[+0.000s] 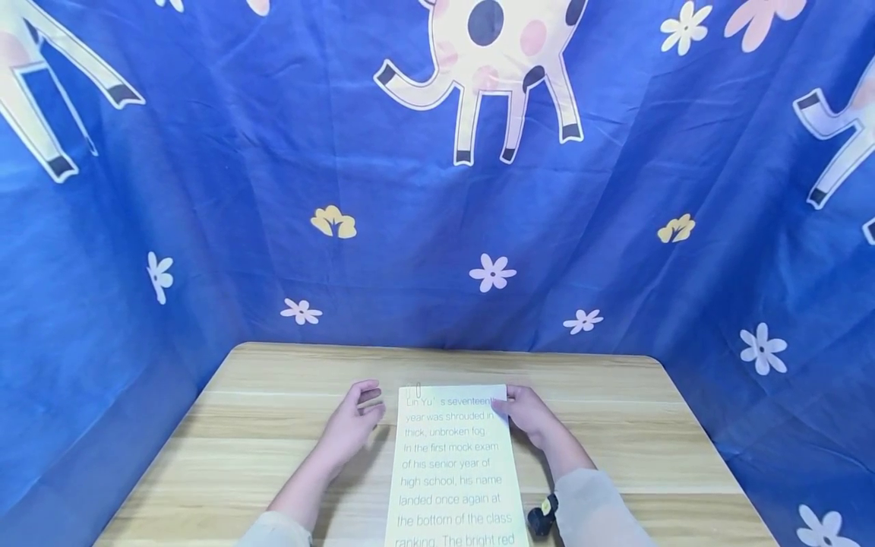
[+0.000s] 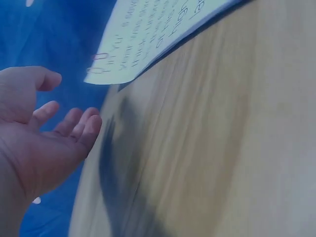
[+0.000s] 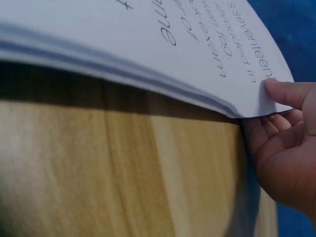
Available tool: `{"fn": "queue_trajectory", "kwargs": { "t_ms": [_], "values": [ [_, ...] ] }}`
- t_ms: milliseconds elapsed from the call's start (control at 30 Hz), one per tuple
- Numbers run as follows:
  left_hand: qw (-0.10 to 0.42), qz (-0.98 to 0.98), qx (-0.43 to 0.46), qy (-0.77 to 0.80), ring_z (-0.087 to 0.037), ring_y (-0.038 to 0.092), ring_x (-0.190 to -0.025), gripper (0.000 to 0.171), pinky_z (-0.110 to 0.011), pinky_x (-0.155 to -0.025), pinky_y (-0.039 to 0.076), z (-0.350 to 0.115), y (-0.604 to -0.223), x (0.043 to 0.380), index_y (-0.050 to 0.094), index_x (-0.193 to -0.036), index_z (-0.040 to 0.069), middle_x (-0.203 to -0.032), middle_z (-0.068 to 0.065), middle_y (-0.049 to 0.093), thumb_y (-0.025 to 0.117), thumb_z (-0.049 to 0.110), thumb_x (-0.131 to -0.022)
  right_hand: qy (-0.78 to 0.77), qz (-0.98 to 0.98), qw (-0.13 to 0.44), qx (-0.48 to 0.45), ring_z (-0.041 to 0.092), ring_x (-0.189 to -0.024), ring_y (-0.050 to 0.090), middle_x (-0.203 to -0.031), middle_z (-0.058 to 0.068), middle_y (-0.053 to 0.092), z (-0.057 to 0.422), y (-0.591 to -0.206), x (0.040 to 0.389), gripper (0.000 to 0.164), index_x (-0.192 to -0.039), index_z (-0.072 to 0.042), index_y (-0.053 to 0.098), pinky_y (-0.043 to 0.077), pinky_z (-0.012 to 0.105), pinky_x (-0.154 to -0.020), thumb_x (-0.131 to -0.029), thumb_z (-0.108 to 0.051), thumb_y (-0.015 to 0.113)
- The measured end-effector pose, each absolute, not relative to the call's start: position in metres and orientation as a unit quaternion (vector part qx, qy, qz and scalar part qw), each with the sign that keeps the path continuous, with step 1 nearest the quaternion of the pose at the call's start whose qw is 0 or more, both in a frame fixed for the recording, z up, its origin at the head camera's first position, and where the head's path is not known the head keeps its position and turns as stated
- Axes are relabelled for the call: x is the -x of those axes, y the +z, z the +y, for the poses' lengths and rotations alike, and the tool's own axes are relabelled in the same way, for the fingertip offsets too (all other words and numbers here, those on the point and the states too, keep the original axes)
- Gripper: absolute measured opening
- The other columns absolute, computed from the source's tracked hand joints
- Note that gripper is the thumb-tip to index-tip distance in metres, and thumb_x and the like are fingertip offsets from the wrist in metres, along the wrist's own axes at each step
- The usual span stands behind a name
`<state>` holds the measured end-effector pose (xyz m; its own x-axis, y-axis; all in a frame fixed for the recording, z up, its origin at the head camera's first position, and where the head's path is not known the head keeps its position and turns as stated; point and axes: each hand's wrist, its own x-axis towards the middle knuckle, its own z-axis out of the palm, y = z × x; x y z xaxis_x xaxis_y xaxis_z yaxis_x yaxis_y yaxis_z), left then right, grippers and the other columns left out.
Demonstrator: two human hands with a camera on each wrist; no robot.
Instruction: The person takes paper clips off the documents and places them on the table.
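A stack of printed paper sheets [image 1: 451,463] lies lengthwise before me, its large text facing up. Two paper clips [image 2: 98,63] sit at its far left corner, one pinkish in the left wrist view. My right hand [image 1: 533,414] pinches the far right corner of the stack, thumb on top and fingers beneath, as the right wrist view also shows along the sheets' layered edge [image 3: 148,81]. To the left of the stack, my left hand [image 1: 355,422] hovers above the table, apart from the paper, with its fingers loosely bent and nothing in them.
Under the paper is a light wood-grain table [image 1: 225,441] with rounded far corners. A blue curtain [image 1: 410,304] printed with animals and flowers surrounds it at the back and sides. A small black object [image 1: 542,518] is beside my right sleeve, near the paper's right edge.
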<state>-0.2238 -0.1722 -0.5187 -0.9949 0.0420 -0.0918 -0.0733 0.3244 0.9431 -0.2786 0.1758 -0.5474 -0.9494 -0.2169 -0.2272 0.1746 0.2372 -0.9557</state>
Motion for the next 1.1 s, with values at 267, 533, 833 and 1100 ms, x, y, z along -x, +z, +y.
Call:
{"fn": "queue_trajectory", "kwargs": {
  "t_ms": [267,533,833,1100],
  "values": [
    [0.055,0.799,0.002,0.599,-0.044,0.063,-0.137,0.060,-0.052,-0.110,0.061,-0.151,-0.529,0.248,0.044,-0.159,0.005,-0.158,-0.027,0.054,0.067,0.015,-0.105,-0.656,0.735,0.173,0.010,0.020,-0.105,0.078,-0.125,0.023,0.078,0.181,-0.554,0.276,0.033,-0.135,0.013,0.064,0.065,0.030,-0.092,-0.108,-0.006,0.060],
    [0.064,0.818,-0.040,0.571,-0.018,0.060,-0.096,0.052,-0.024,-0.076,0.052,-0.142,-0.544,0.262,0.055,-0.150,0.018,-0.112,-0.008,0.067,0.072,0.009,-0.101,-0.661,0.731,0.168,0.008,0.017,-0.096,0.079,-0.119,0.021,0.080,0.179,-0.559,0.276,0.033,-0.134,0.013,0.065,0.065,0.027,-0.084,-0.108,-0.007,0.060],
    [0.025,0.831,-0.031,0.555,-0.013,0.054,-0.085,0.041,-0.021,-0.071,0.050,-0.143,-0.555,0.266,0.066,-0.135,0.018,-0.093,0.001,0.058,0.072,0.002,-0.098,-0.650,0.743,0.160,0.007,0.016,-0.095,0.079,-0.117,0.019,0.081,0.176,-0.560,0.275,0.033,-0.133,0.010,0.067,0.063,0.026,-0.085,-0.108,-0.010,0.062],
    [0.024,0.826,-0.026,0.562,-0.015,0.060,-0.091,0.039,-0.020,-0.076,0.054,-0.144,-0.559,0.269,0.068,-0.136,0.015,-0.101,-0.002,0.066,0.073,0.005,-0.098,-0.646,0.748,0.154,0.018,0.016,-0.095,0.078,-0.116,0.019,0.081,0.178,-0.560,0.276,0.034,-0.135,0.009,0.066,0.063,0.026,-0.088,-0.107,-0.011,0.062]
  ]
}}
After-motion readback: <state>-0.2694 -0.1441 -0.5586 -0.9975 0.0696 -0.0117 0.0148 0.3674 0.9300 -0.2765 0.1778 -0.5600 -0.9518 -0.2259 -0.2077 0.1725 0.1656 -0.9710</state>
